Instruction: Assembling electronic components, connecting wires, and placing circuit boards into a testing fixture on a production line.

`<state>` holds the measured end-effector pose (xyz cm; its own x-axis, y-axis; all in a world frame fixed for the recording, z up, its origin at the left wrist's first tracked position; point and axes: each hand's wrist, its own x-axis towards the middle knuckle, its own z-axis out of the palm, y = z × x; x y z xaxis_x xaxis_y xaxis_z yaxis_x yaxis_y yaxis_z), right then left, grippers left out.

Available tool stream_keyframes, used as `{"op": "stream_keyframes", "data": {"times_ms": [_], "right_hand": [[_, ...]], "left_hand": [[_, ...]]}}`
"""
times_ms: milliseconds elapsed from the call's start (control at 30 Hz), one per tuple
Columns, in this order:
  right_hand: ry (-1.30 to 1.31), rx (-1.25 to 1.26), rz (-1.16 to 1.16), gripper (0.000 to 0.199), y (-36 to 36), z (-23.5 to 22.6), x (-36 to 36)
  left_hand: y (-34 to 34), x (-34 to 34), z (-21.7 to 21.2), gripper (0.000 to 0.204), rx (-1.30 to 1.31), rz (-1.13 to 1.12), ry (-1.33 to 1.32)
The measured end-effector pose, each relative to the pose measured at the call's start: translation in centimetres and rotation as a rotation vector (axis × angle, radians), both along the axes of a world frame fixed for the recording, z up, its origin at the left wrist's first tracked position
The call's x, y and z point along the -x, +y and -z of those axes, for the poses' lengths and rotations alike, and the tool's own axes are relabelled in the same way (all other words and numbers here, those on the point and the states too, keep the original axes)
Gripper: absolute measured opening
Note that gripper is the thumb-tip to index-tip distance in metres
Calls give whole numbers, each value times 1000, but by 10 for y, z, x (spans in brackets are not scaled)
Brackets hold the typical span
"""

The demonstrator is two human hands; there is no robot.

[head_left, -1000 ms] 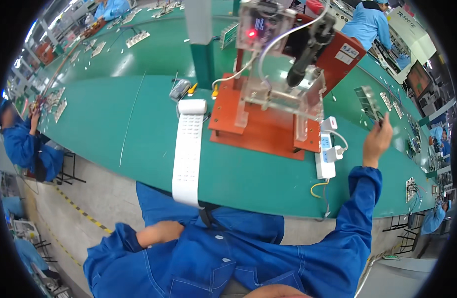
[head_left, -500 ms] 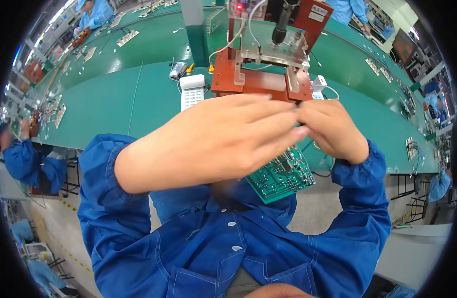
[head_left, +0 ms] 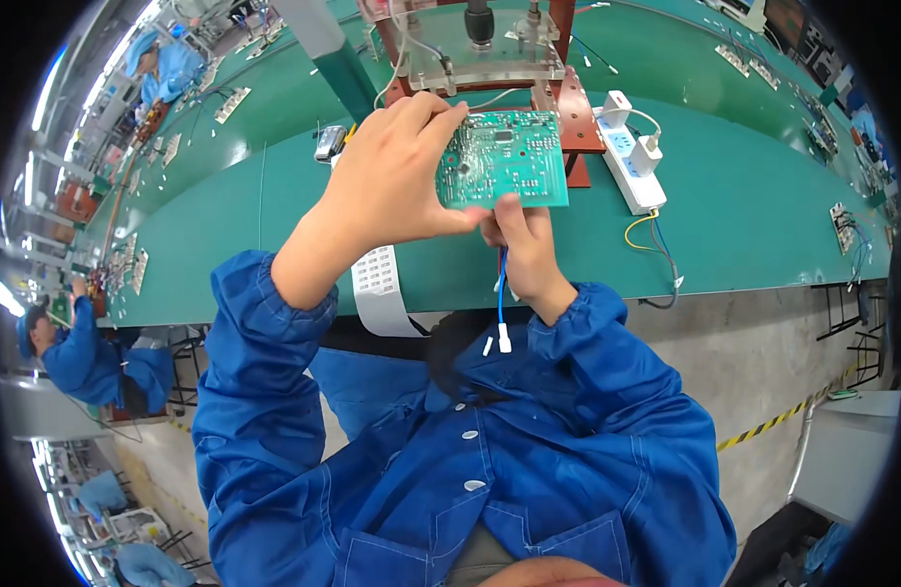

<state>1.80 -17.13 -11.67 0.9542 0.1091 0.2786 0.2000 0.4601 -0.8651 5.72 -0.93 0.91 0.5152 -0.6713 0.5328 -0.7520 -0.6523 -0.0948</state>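
Note:
A green circuit board is held up in front of me, its soldered side facing me. My left hand grips its left edge, fingers over the top corner and thumb at the lower corner. Closed on the lower edge is my right hand, thumb on the face and the other fingers hidden behind. Blue wires with a white connector dangle below the board beside my right hand. Just behind the board stands a red fixture with a clear plastic plate.
A white power strip with plugs lies right of the fixture, its cable running to the table edge. A strip of white labels hangs over the front edge of the green table. Another person sits at the far left.
The board has come up from below my hands to in front of the fixture, its face now in full view. My left hand has moved from across it to its left edge; my right hand has dropped below.

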Motion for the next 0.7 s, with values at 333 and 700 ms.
{"op": "stream_keyframes", "data": {"times_ms": [333,700], "right_hand": [[225,74,89,47,0,2,-84],[106,228,196,68,5,15,-93]], "left_hand": [[-18,-24,-60,30,306,97,-242],[-77,-161,-176,23,-440,-417,-341]]}}
